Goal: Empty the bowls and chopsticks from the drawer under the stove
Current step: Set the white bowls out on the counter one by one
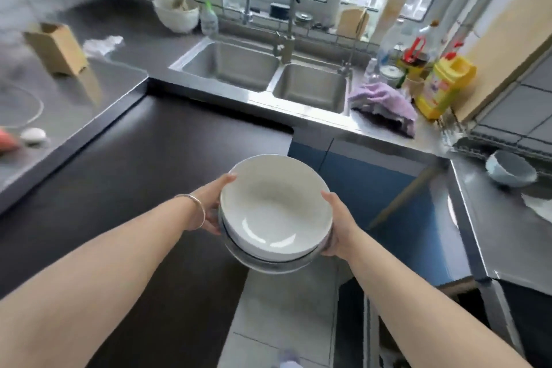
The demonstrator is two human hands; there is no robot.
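A stack of bowls (pixel 276 212), white ones nested in a metal one at the bottom, hangs in the air in the middle of the view, tilted slightly toward me. My left hand (pixel 213 203) grips its left rim and my right hand (pixel 339 225) grips its right rim. A thin bracelet circles my left wrist. The stack is above the floor, just off the corner of the dark countertop (pixel 149 176). The open drawer (pixel 418 323) shows only as a dark gap at the lower right; its contents are hidden. No chopsticks are visible.
A double steel sink (pixel 263 75) lies ahead under the window. A purple cloth (pixel 385 104), bottles and a yellow jug (pixel 442 86) crowd the right of it. A grey-blue bowl (pixel 510 172) rests on the right steel counter. A cardboard box (pixel 56 48) stands on the left counter.
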